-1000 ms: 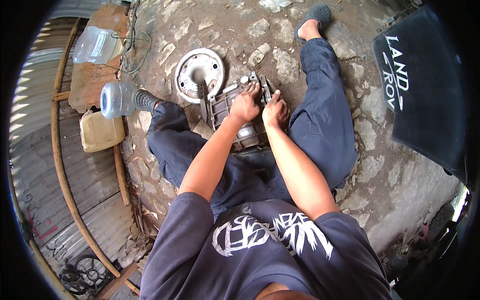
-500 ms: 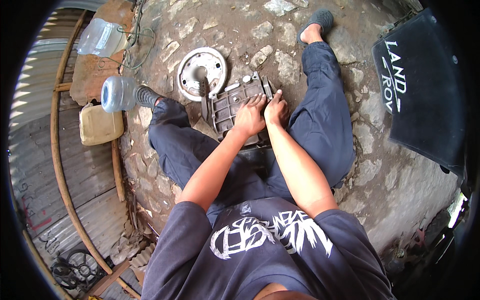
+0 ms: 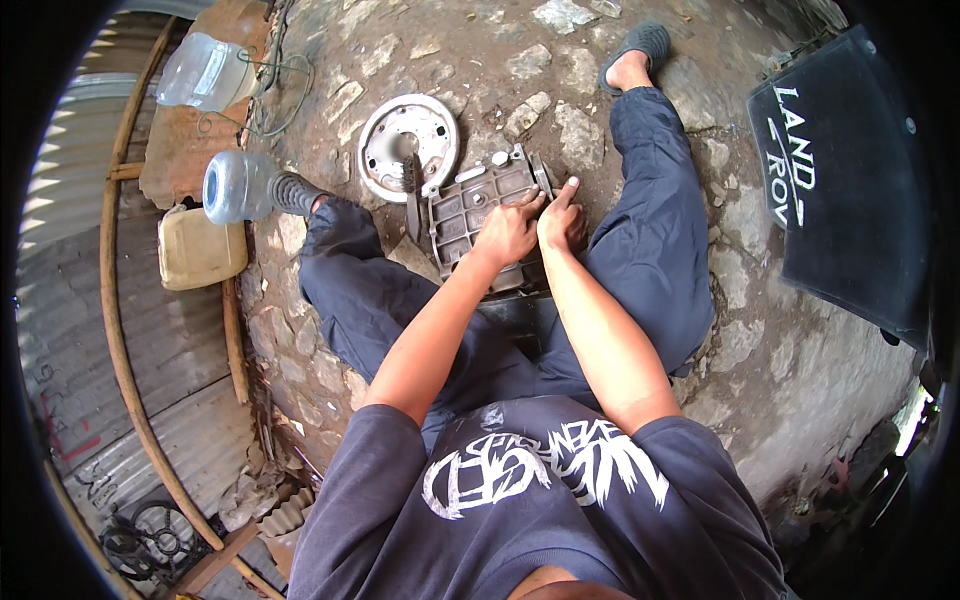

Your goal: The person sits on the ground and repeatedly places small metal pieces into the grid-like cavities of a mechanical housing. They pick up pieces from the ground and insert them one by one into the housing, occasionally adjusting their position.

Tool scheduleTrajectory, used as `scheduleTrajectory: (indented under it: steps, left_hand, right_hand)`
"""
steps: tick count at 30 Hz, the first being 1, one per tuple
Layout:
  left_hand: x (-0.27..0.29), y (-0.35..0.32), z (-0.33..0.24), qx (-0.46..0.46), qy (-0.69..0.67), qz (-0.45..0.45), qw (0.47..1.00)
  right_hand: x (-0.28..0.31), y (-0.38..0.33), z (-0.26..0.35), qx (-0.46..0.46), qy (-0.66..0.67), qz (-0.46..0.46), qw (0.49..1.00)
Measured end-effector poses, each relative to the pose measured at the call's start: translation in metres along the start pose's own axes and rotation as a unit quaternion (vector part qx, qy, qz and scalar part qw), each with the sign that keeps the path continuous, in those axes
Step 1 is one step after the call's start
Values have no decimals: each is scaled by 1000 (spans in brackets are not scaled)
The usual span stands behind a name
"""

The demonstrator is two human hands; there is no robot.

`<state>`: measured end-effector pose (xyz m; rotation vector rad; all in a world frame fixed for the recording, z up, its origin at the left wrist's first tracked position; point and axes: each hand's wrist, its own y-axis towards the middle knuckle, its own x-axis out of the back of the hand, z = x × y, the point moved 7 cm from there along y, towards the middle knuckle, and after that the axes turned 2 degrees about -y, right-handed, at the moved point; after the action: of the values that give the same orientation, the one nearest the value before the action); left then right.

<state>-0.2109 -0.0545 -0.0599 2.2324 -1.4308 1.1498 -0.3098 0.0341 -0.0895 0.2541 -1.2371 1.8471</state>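
Observation:
A grey-brown ribbed metal casing (image 3: 462,222) rests on the ground between my legs. My left hand (image 3: 508,232) lies on its right part, fingers curled, the index finger reaching to the right edge. Against that edge, my right hand (image 3: 562,222) is closed with the thumb sticking up; what its fingers grip is hidden. Just beyond my fingers, a narrow metal piece (image 3: 541,174) stands along the casing's right side. Beside the casing's far left corner is a dark upright metal bar (image 3: 413,205).
A round pale metal plate (image 3: 408,148) with holes lies beyond the casing. To the left are a clear blue water jug (image 3: 236,188), a yellowish jerrycan (image 3: 203,250) and another clear jug (image 3: 205,75). A black flap (image 3: 850,200) stands at right. Stones stud the dirt ground (image 3: 530,60).
My left hand's fingers, flatter on the casing before, are now curled, with the index finger at the edge. My right hand has shifted slightly right, its thumb more raised.

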Motion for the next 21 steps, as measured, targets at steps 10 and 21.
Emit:
scheduleTrajectory:
  steps: [10,21]
  left_hand:
    - [30,0,24,79,-24,-187,979]
    - [-5,16,58,63,144,-46,987]
  right_hand:
    - [4,-4,-4,-17,98,3,995]
    - [-11,10,-9,56,89,-39,994]
